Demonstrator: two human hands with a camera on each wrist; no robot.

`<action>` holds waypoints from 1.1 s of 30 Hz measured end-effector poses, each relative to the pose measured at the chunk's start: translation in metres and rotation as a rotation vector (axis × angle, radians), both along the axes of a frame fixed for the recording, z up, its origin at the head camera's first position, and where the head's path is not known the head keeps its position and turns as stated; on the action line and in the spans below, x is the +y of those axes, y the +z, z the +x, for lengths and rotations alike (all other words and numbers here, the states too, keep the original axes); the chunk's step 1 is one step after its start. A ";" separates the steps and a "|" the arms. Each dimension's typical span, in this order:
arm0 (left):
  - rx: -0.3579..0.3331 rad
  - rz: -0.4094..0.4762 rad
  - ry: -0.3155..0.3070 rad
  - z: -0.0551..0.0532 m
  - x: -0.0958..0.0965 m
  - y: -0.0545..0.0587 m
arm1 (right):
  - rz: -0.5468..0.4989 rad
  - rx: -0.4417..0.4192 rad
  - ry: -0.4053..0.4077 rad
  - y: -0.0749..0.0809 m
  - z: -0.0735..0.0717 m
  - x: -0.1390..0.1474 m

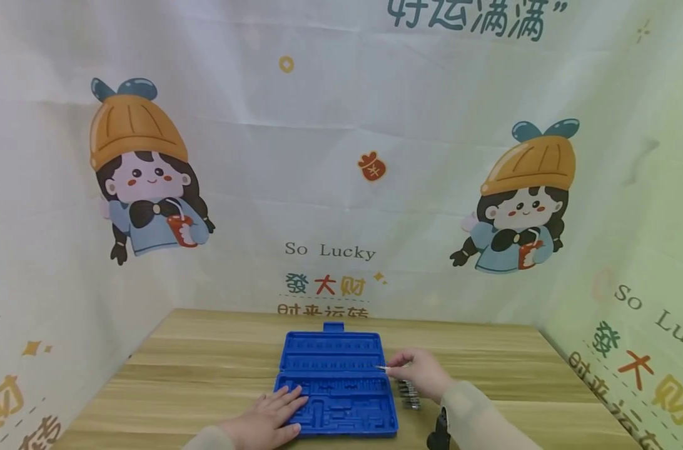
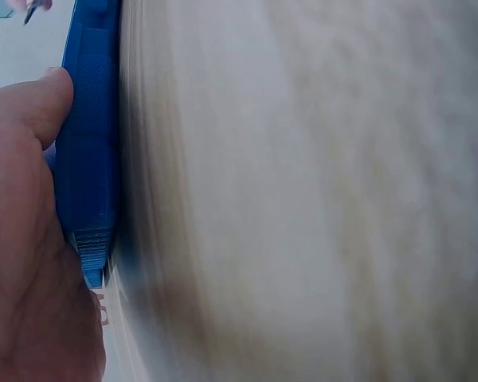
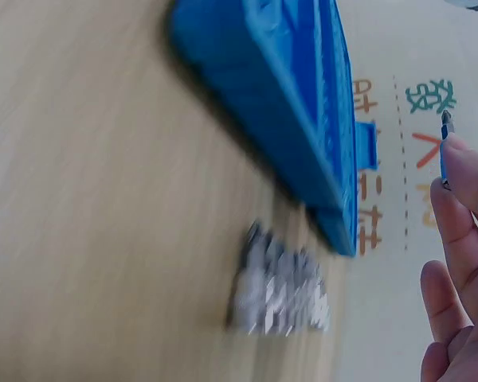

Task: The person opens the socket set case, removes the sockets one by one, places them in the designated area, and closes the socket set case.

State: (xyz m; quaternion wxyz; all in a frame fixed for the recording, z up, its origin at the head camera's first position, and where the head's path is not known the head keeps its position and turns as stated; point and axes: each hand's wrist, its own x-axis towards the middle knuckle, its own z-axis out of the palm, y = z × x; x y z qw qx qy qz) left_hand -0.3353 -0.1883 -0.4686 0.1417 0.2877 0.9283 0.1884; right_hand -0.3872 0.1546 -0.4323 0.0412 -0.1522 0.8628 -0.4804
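Observation:
An unfolded blue plastic tool case (image 1: 369, 420) lies on the table, its moulded slots facing up. My left hand (image 1: 263, 420) rests on the case's left part with fingers extended; in the left wrist view the thumb (image 2: 49, 107) lies against the case's edge. My right hand (image 1: 423, 375) pinches a small metal screwdriver bit (image 1: 380, 367) between thumb and fingertips, beside the right edge of the lid half. In the right wrist view the bit (image 3: 446, 123) points up from the fingertips. Below that hand lies a row of small metal bits (image 3: 275, 290), blurred and partly hidden in the head view.
The wooden table (image 1: 195, 356) carries the case and the bits. A printed cloth (image 1: 330, 206) hangs behind it and along both sides. A black object (image 1: 439, 431) sits by the right wrist. A latch tab (image 1: 333, 327) sticks out from the case's far edge.

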 end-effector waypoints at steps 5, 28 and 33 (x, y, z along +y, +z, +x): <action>0.004 0.009 0.007 0.003 -0.001 0.002 | 0.033 0.017 -0.027 -0.007 0.005 0.017; 0.021 0.019 -0.011 -0.003 -0.004 -0.005 | 0.139 0.118 -0.020 -0.039 0.036 0.048; 0.031 0.024 -0.019 -0.006 -0.004 -0.012 | 0.189 0.140 -0.061 -0.042 0.039 0.047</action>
